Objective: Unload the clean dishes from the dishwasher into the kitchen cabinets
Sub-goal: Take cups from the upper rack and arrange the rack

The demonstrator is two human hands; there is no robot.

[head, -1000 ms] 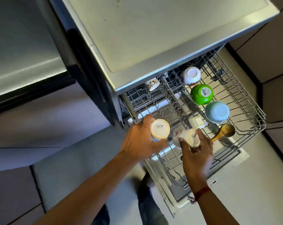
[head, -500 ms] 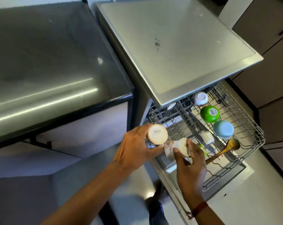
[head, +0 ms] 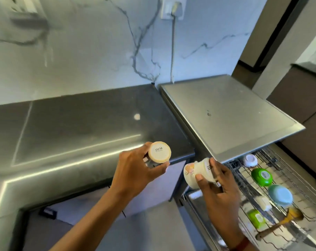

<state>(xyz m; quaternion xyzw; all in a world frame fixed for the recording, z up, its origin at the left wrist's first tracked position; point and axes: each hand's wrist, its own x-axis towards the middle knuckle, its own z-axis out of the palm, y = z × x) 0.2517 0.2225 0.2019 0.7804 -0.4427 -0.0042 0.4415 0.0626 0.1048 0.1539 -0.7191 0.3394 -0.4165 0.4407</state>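
Status from the head view. Left hand [head: 135, 171] sits at 7 o'clock off frame centre, fingers curled round the side of a cream cup [head: 159, 151] and clamped on it. The cup's base faces us, with "SISTA" printed on it. It hangs over the front edge of the dark countertop [head: 81, 133]; we can't tell if it touches.

Right hand [head: 218, 185] is at 5 o'clock, gripping a white mug [head: 197, 173] with an orange-pink print on its wall. The thumb presses on the near wall, the index finger lies across the base end, and the other fingers wrap behind. We can't see whether they hook a handle. The mug lies on its side in the grip, base end toward 2 o'clock. It sits at 4 o'clock of the cream cup, near it but apart.

Both are out of the dishwasher rack [head: 284, 171], which is pulled out at 4 o'clock under the steel dishwasher top [head: 226, 115]. In the rack, running 12 to 6 o'clock and all upside down:
- small white cup [head: 250, 160]
- green bowl [head: 261, 177], sticker on its base
- pale blue bowl [head: 280, 195]

At 8 o'clock of the blue bowl is a small white piece [head: 264, 203], too blurred for us to identify. Below it is a lime-green item [head: 255, 218], also blurred. A wooden spoon [head: 278, 225] lies across the wires at 6 o'clock of the blue bowl.

Background: marble wall [head: 99, 51] at 12 o'clock, and a socket [head: 172, 8] with a cable [head: 172, 51] dropping behind the dishwasher top. Brown cabinet fronts [head: 307, 109] are at 3 o'clock. There's a red band [head: 241, 244] on the right wrist.
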